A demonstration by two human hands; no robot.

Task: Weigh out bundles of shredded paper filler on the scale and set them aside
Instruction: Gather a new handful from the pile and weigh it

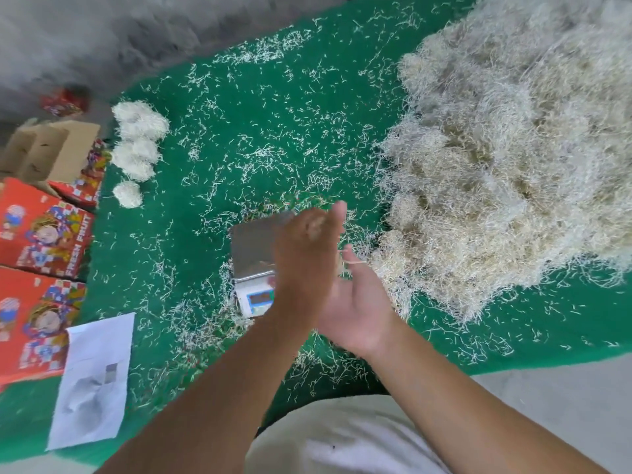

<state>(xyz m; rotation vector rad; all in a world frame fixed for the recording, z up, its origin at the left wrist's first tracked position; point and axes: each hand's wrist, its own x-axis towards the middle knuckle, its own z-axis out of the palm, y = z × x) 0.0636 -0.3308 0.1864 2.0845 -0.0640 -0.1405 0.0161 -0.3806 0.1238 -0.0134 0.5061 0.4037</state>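
Both forearms reaching over the scale point(254, 254), left hand point(304, 258) blurred with straight fingers above its platform, right hand point(355, 302) wide, palm up, just right of it, big shredded paper pile point(513, 159) farther right, 3 bundles point(135, 148) far left.

— What was lost? The left hand point(307, 254) was blurred and covered the right part of the scale point(254, 265), whose display was unreadable.

— And at the edges? The paper pile point(506, 159) and red boxes point(41, 230) ran out of frame; the sheet point(92, 381) carried blurred print.
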